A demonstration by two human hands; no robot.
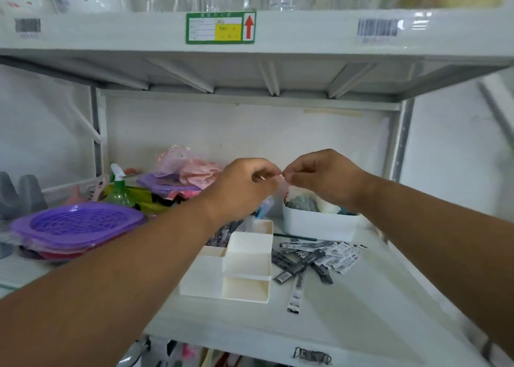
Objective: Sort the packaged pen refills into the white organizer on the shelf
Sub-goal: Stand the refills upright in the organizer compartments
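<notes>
The left hand [244,188] and right hand [322,177] are raised together above the shelf [361,311], fingertips nearly meeting, both curled as if pinching something thin and clear between them; what it is cannot be made out, though a translucent strip seems to hang just below the left fingers. Directly beneath the hands sits the white organizer [239,266], a stepped block of matte plastic with square open compartments; its rear compartment, under the left wrist, already holds several dark packets standing upright, while the front cells look empty. Below and to the right of the right hand, a loose fan of packaged pen refills [314,258] lies flat on the shelf: slim, glossy sleeves, dark along the body with white printed ends, one stray packet nearer the shelf edge. Judging by that pile, the sorting is partly done, with a good share left. Behind the right hand stands a rounded white tub [317,224] of odds and ends; far left of the left hand lie ribbed purple plastic baskets [78,224].
</notes>
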